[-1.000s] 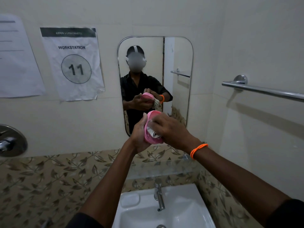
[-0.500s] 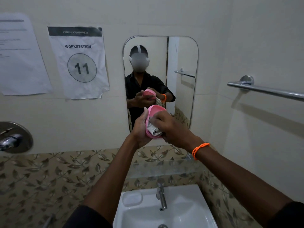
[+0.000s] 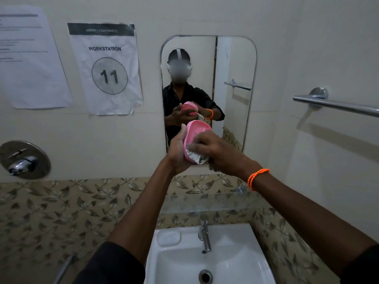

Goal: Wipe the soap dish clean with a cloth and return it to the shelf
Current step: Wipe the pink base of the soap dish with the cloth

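Glass shelf (image 3: pixel 207 201) under my arms, w/ nothing I can make out on it tbh.

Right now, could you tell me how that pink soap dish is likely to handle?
Probably stiff: the soap dish keeps its shape in the left hand. Likely light, held by one hand. Its smooth plastic may be slippery under the cloth.
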